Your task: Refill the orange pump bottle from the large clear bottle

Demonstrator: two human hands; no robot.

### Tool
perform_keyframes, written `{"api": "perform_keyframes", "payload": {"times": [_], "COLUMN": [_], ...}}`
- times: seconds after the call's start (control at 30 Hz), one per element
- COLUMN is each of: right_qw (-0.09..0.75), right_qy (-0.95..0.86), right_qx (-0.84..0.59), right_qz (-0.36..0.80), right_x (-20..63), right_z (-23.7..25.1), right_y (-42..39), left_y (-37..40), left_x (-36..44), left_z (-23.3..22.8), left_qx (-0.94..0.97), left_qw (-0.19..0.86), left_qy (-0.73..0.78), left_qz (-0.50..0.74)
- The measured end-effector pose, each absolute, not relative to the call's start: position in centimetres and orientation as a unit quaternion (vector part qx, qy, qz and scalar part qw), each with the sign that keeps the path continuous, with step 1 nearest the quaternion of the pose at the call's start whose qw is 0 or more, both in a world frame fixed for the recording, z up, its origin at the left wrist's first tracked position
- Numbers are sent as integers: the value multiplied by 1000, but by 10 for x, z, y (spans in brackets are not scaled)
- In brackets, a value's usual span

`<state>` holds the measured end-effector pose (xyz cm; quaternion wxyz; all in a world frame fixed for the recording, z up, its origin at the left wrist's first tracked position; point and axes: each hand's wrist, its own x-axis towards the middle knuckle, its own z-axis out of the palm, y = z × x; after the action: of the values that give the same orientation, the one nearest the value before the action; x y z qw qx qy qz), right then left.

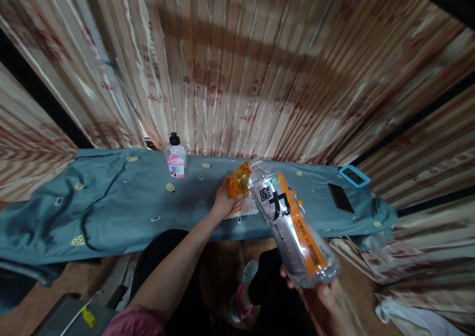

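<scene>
My left hand [223, 200] is wrapped round a rounded orange bottle [239, 180] above the cloth-covered table. My right hand [315, 296] grips the base of a large clear plastic bottle [293, 227] with an orange and silver label. This bottle is tilted, its base up towards me and its neck pointing away to the left. Its mouth meets the top of the orange bottle; whether liquid is passing between them I cannot tell. Below the orange bottle lies a pale cloth [249, 208]. Small orange pieces [297, 197] show partly behind the clear bottle.
On the grey-green tablecloth [122, 197], a clear bottle with a black cap and pink label [175, 160] stands at the back left. A dark phone [340, 198] and a blue-framed object [354, 176] lie on the right. Striped curtains [230, 69] hang close behind.
</scene>
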<state>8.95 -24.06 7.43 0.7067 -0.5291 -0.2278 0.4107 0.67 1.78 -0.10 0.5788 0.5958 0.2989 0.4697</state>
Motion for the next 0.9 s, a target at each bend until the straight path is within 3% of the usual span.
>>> {"api": "perform_keyframes", "payload": {"times": [0.9], "right_qw": [714], "right_qy": [-223], "right_qx": [-520], "right_qz": [412], "right_x": [94], "right_z": [61], "right_y": [-242], "left_y": [20], "left_x": [8], "left_z": [-7], "left_qx": [599], "left_qw": [569], "left_qy": [306], "left_qz": [473]}}
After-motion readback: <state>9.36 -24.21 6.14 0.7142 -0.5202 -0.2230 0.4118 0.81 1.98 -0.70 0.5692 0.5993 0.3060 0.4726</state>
